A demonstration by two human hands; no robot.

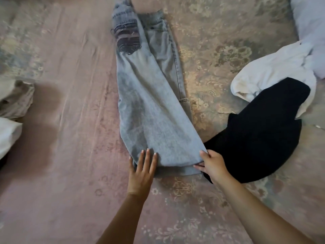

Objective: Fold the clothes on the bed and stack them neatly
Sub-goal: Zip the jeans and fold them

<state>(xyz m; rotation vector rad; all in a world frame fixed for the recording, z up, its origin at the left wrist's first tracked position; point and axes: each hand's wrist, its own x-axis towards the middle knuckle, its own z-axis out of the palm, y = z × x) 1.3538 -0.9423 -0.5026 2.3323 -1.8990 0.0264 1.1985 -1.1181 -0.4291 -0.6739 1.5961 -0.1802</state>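
Light blue jeans [151,103] lie lengthwise on the bed, folded leg over leg, with a dark patterned patch near the far end. My left hand [143,169] lies flat with straight fingers on the near left corner of the jeans. My right hand [212,164] pinches the near right corner of the jeans between thumb and fingers. A black garment [255,138] lies crumpled just right of the jeans, partly under my right hand. A white garment [274,74] lies behind it, partly under the black one.
The bed sheet [70,120] is pink with a faded floral print. Beige and white fabric [12,106] is bunched at the left edge. Pale lavender cloth [311,20] sits at the far right corner.
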